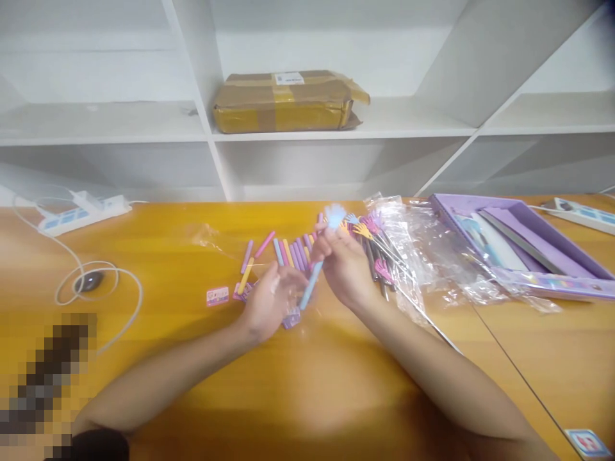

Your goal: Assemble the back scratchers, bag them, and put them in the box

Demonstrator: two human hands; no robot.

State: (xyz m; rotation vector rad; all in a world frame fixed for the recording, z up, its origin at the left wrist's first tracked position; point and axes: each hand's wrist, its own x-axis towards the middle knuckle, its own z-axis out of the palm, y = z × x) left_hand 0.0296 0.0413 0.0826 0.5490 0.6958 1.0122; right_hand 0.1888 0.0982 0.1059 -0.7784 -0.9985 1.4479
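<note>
My right hand [346,266] is closed around a light-blue back scratcher [335,216] with a hand-shaped head, which is blurred. Its light-blue stick-like handle [311,285] slants down to the left below the fingers. My left hand [271,298] is just left of that handle, fingers stretched toward it and apart; I see nothing held there. Behind the hands lie several coloured tubes [288,251] in purple, pink, yellow and blue. Right of my right hand is a pile of hand-headed back scratchers [369,228] with metal rods and dark handles. Small printed cards [218,296] lie by my left hand.
Crumpled clear plastic bags [408,250] lie beside a purple box [480,203] at the right. Power strips [86,214] stand at both sides, with a white cable and dark mouse [90,280] at left. A cardboard box [283,105] sits on the white shelf behind.
</note>
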